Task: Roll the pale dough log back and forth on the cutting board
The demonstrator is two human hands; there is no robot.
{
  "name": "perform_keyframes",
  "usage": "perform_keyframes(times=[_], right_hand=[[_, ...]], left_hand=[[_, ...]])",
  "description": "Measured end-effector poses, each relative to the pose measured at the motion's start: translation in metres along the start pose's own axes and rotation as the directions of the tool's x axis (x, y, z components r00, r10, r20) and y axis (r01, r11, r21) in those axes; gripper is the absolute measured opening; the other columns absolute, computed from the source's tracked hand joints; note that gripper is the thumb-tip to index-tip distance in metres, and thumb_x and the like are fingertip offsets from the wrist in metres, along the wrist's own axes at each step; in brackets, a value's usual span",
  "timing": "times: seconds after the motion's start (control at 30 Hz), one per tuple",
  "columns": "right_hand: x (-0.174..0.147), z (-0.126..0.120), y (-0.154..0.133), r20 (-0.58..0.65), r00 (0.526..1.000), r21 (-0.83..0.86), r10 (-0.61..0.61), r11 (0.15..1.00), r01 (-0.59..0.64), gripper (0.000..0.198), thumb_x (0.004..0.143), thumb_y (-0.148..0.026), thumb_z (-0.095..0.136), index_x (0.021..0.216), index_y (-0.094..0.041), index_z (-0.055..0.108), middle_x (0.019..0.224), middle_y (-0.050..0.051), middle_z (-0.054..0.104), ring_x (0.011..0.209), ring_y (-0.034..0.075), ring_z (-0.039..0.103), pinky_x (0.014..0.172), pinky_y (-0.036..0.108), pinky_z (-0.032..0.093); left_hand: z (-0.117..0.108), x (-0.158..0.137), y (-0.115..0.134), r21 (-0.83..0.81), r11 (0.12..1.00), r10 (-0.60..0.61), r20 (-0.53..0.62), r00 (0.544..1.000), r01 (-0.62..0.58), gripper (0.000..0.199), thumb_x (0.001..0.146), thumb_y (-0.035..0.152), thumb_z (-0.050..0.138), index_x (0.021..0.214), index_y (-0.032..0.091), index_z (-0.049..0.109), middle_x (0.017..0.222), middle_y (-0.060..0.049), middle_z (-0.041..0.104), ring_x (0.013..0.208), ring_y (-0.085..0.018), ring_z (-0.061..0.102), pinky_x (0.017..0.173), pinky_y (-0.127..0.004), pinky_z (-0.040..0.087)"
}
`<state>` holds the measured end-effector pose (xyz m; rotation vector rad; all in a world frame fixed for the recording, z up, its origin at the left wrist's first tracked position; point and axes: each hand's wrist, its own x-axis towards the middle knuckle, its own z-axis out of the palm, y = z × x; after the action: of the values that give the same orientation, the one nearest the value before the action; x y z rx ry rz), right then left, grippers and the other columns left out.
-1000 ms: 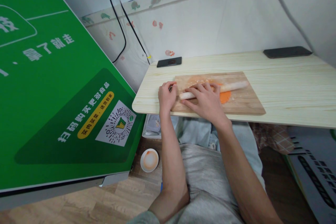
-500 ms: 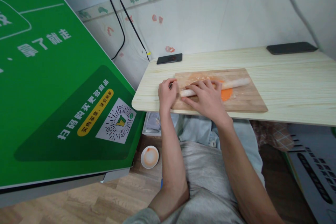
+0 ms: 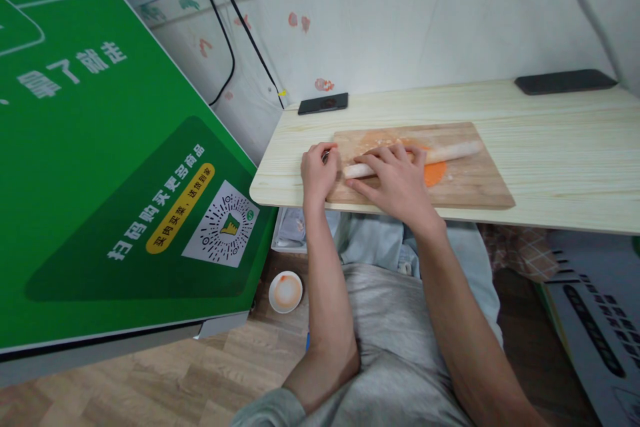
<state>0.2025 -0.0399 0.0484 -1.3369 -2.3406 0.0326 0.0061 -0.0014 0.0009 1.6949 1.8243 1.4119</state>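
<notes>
A green printed panel point(image 3: 125, 147) leaned across the person's left side, and to its right stretched a pale wooden table point(image 3: 560, 167). A cutting board point(image 3: 475, 193) lay near the table's front edge, its surface marked by an orange smear and whitish specks. Across the board ran a pale rolling pin point(image 3: 453, 152), aslant, its right end farther from the person. The right hand point(image 3: 397, 180) lay over the pin's left part, fingers apart and draped across the top, thumb on the near side; the pin passed beneath them. The left hand point(image 3: 319, 173) sat at the board's left edge, just beside the pin's near end, fingers curled inward; whether they clamped anything could not be told. A flat orange piece point(image 3: 436, 174) lay under the pin, showing just right of the right hand's fingers. Smallest was a dark glint point(image 3: 326, 157) among the left fingers, too small to identify.
</notes>
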Motion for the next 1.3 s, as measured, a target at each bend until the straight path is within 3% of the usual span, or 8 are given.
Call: perform_keyframes(times=[0.33, 0.9, 1.3], right_hand=[[-0.001, -0.001, -0.001, 0.005, 1.0, 0.0, 0.008, 1.0, -0.008, 0.043, 0.111, -0.059, 0.06, 0.131, -0.024, 0.076, 0.138, 0.011, 0.075, 0.134, 0.04, 0.057, 0.119, 0.062, 0.032], [-0.001, 0.004, 0.001, -0.005, 1.0, 0.01, -0.009, 1.0, 0.009, 0.062, 0.114, -0.073, 0.038, 0.134, -0.027, 0.074, 0.136, 0.012, 0.073, 0.132, 0.039, 0.053, 0.119, 0.061, 0.028], [-0.001, 0.003, 0.001, 0.0, 1.0, 0.056, -0.004, 0.998, 0.004, 0.061, 0.114, -0.07, 0.04, 0.132, -0.023, 0.074, 0.138, 0.014, 0.071, 0.135, 0.041, 0.052, 0.12, 0.067, 0.027]], left_hand=[[0.003, 0.003, -0.006, 0.015, 1.0, 0.013, 0.002, 1.0, -0.013, 0.02, 0.104, 0.015, 0.06, 0.105, 0.023, 0.079, 0.112, -0.007, 0.082, 0.109, -0.024, 0.076, 0.106, -0.038, 0.06], [0.002, 0.008, -0.016, -0.029, 0.999, 0.016, 0.035, 0.999, -0.015, 0.021, 0.104, 0.012, 0.06, 0.107, 0.023, 0.078, 0.112, -0.004, 0.081, 0.113, -0.023, 0.075, 0.113, -0.039, 0.057], [0.005, 0.012, -0.027, -0.001, 0.997, 0.074, 0.05, 0.996, -0.074, 0.014, 0.11, 0.022, 0.061, 0.11, 0.023, 0.075, 0.114, -0.003, 0.081, 0.116, -0.021, 0.075, 0.11, -0.035, 0.057]])
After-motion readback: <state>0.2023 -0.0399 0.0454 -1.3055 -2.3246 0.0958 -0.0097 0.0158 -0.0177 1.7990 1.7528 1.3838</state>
